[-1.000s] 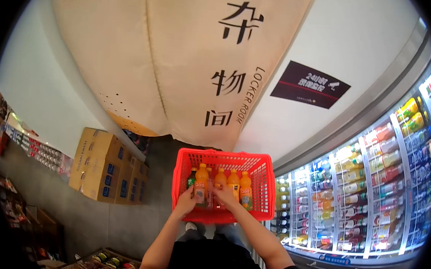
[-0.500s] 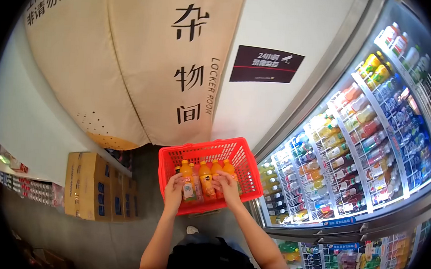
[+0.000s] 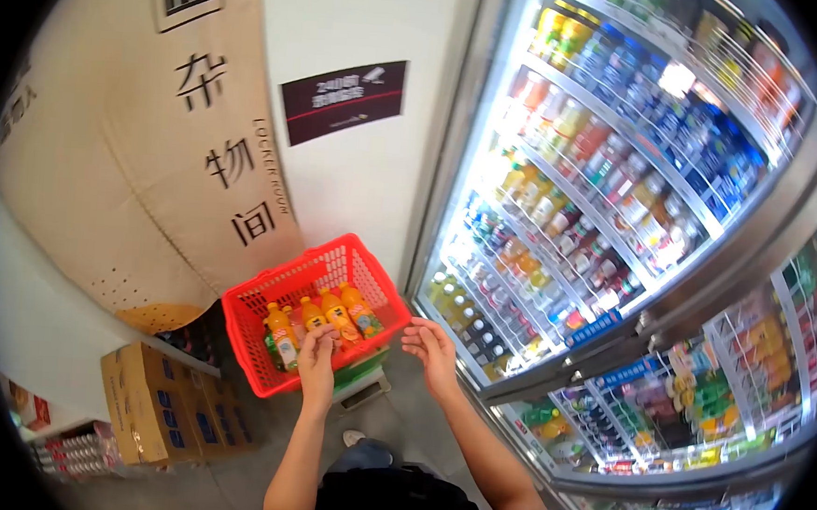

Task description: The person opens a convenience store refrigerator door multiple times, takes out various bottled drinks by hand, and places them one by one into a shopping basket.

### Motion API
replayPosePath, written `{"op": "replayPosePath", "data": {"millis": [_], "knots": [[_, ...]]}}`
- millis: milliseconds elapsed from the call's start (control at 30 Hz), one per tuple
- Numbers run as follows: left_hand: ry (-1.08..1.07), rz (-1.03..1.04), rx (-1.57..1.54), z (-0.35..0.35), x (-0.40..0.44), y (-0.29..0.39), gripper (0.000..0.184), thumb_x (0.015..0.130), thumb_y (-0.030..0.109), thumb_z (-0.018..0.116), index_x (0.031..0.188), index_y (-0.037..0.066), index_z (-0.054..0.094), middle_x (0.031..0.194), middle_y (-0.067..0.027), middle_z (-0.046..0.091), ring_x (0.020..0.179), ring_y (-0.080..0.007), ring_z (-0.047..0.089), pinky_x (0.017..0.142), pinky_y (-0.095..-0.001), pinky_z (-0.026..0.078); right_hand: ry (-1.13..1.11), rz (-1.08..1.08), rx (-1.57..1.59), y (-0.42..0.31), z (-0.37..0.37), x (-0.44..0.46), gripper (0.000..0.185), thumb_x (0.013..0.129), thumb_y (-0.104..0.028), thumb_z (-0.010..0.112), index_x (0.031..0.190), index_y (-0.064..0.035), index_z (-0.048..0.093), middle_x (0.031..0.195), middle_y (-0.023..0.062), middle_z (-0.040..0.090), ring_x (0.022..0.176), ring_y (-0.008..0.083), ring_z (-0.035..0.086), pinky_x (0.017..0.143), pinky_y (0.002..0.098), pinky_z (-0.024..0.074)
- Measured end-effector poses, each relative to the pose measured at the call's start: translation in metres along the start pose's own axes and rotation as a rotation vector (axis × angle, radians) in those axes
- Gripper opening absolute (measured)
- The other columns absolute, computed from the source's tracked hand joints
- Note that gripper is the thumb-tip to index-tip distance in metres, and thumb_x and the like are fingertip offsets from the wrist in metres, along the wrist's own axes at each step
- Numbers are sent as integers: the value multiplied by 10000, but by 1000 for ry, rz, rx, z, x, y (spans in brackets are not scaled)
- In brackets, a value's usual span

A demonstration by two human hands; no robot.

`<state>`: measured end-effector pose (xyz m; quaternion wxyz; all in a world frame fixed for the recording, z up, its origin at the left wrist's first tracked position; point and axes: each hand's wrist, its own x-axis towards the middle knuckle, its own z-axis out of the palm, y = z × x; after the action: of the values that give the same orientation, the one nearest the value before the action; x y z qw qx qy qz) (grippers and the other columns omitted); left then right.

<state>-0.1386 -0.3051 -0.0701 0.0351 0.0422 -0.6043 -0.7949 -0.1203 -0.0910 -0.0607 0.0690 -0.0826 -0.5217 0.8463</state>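
Note:
Several orange juice bottles (image 3: 337, 314) lean side by side inside a red plastic basket (image 3: 252, 362), which has openwork walls. My left hand (image 3: 318, 357) is over the basket's near rim, fingers curled and slightly apart, with nothing visible in it. Just beyond the basket's right corner is my right hand (image 3: 433, 350), its fingers loosely bent and apart, holding nothing. Part of a green-labelled bottle shows at the left end of the row. Below the basket, a green and white object (image 3: 362, 378) is partly hidden.
A lit glass-door fridge (image 3: 562, 190) full of bottled drinks fills the right side. Stacked cardboard boxes (image 3: 170, 409) stand on the floor at left. A beige curtain (image 3: 125, 144) hangs beside a white wall with a dark sign (image 3: 343, 101).
The view has turned right, so basket and curtain sit further left and more fridge shows. Both hands have come away from the bottles, the right one out past the basket's side.

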Motion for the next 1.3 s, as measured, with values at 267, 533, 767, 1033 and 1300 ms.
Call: {"op": "replayPosePath", "data": {"millis": [267, 533, 767, 1033, 1300], "knots": [[-220, -12, 12, 88, -72, -14, 257, 1011, 150, 520, 1223, 25, 594, 1080, -57, 639, 938, -119, 588, 855, -261, 468, 214, -103, 12, -34, -101, -83, 271, 1024, -192, 506, 1201, -14, 608, 1049, 94, 654, 916, 163, 641, 810, 318, 542], [-591, -30, 3, 205, -130, -22, 264, 1007, 154, 530, 1228, 28, 600, 1096, -83, 643, 957, -143, 590, 862, -281, 466, 471, -340, -32, -105, -185, -170, 250, 1019, -177, 507, 1168, -11, 620, 1015, 87, 656, 929, 165, 643, 805, 316, 536], [-891, -54, -61, 293, -176, -30, 274, 1008, 152, 529, 1234, 13, 596, 1094, -90, 649, 956, -142, 597, 859, -288, 468, 709, -524, -19, -162, -246, -234, 263, 1027, -178, 489, 1176, -14, 630, 1025, 98, 669, 899, 157, 642, 787, 290, 529], [-965, -109, 18, 304, -162, -61, 258, 996, 127, 528, 1220, 30, 611, 1062, -65, 663, 909, -135, 612, 827, -273, 481, 854, -594, 24, -159, -288, -217, 289, 1019, -225, 516, 1182, -6, 611, 1034, 81, 656, 930, 169, 635, 813, 314, 527], [-907, -35, -42, 329, -84, -24, 250, 998, 144, 527, 1192, 18, 622, 1039, -67, 667, 916, -136, 610, 843, -286, 480, 1046, -504, -69, -190, -343, -112, 624, 1042, -499, 322, 1131, 22, 653, 1039, 84, 685, 978, 163, 604, 900, 303, 437]]}}
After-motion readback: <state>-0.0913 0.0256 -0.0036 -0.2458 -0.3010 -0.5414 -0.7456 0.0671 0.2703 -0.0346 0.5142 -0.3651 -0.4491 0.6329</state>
